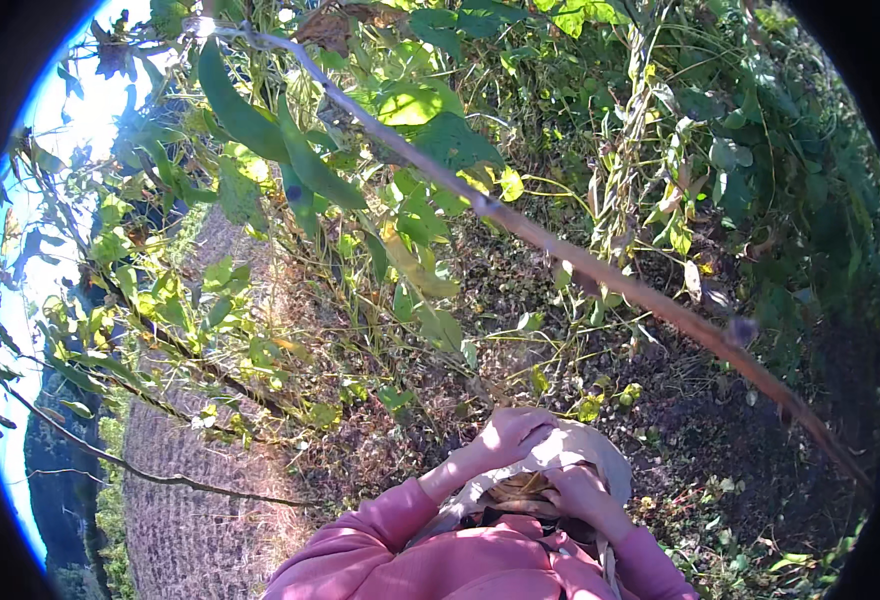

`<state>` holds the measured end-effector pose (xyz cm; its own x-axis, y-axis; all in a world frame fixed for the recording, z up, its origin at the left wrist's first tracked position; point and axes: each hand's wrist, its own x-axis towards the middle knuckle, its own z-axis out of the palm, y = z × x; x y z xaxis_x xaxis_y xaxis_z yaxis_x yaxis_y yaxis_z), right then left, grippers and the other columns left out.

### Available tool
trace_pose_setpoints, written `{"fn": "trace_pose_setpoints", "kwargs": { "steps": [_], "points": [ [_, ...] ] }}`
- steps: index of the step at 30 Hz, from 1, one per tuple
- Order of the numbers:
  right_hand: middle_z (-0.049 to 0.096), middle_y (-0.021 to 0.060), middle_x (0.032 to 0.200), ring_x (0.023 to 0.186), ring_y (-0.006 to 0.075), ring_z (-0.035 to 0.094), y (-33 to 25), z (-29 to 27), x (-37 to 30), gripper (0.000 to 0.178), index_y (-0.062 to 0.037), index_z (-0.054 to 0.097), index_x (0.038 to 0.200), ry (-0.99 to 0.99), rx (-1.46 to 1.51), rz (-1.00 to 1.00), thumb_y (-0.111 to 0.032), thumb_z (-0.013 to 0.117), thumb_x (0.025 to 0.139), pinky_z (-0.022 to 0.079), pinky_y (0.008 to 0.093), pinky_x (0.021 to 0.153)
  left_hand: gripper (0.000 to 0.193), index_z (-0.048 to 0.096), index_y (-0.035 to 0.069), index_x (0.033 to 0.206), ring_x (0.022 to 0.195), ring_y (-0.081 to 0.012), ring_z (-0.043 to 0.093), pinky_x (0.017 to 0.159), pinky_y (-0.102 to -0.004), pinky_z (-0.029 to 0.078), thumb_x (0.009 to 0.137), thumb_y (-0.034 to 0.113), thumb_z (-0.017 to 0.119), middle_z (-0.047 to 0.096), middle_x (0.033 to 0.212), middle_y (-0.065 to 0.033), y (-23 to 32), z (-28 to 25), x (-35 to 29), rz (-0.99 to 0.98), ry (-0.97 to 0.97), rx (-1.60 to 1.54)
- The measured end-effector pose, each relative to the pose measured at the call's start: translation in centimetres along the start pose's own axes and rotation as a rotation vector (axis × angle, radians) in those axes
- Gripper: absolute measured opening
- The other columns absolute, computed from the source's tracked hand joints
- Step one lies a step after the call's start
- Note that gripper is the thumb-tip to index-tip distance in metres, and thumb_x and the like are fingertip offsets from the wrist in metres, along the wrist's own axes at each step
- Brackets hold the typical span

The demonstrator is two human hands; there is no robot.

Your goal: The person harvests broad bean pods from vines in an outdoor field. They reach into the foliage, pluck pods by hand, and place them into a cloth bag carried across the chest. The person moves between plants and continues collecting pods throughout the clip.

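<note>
Close to my body, a pale beige cloth bag [600,450] hangs with its mouth open towards me. Its far rim is gripped by my left hand [516,434], whose fingers are curled over the fabric. At the right side of the mouth is my right hand [577,494], reaching in with its fingers mostly hidden; whether they hold anything does not show. Inside the bag lie yellowish-brown things [518,490], perhaps dry pods, too shaded to make out well. Pink sleeves cover both my forearms.
A thick brown branch [600,270] slants across the view above the bag. Large green bean pods [243,115] hang from vines at upper left. A thin bare twig [170,478] juts in from the left. Dense foliage [800,180] stands at right, and a ploughed field [190,520] lies lower left.
</note>
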<state>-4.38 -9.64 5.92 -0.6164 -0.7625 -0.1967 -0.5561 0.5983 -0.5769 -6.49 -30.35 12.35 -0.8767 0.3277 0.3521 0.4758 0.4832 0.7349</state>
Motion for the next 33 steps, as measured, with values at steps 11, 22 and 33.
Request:
{"fn": "trace_pose_setpoints", "kwargs": {
  "steps": [11, 22, 33],
  "points": [
    [0.066, 0.0158, 0.077, 0.076, 0.0336, 0.064, 2.2, -13.4, 1.9, 0.020, -0.0053, 0.069, 0.084, -0.061, -0.001, -0.107, -0.024, 0.068, 0.077, 0.050, 0.0418, 0.070, 0.017, 0.060, 0.001, 0.104, 0.084, -0.0243, 0.066, 0.069, -0.0334, 0.052, 0.087, 0.002, 0.059, 0.063, 0.093, -0.0129, -3.5, -1.6, 9.2, -0.128, 0.452, 0.035],
    [0.065, 0.0184, 0.082, 0.082, 0.0373, 0.064, 2.9, -16.4, 11.3, 0.018, -0.0026, 0.063, 0.090, 0.011, 0.021, -0.434, -0.019, 0.060, 0.082, 0.050, 0.0475, 0.073, 0.022, 0.059, 0.001, 0.112, 0.096, -0.0140, 0.062, 0.085, -0.0269, 0.049, 0.090, 0.003, 0.059, 0.065, 0.104, -0.0076, -9.3, -5.6, 13.0, -0.318, 0.742, 0.061],
    [0.065, 0.0199, 0.081, 0.078, 0.0375, 0.063, 7.1, -14.1, 11.1, 0.022, -0.0024, 0.066, 0.094, -0.244, 0.051, -0.496, -0.020, 0.055, 0.085, 0.049, 0.0469, 0.071, 0.021, 0.060, -0.003, 0.110, 0.095, -0.0178, 0.064, 0.083, -0.0285, 0.052, 0.089, 0.003, 0.059, 0.063, 0.105, -0.0115, -7.0, -5.6, 16.1, -0.305, 0.845, 0.124]
  ]
}}
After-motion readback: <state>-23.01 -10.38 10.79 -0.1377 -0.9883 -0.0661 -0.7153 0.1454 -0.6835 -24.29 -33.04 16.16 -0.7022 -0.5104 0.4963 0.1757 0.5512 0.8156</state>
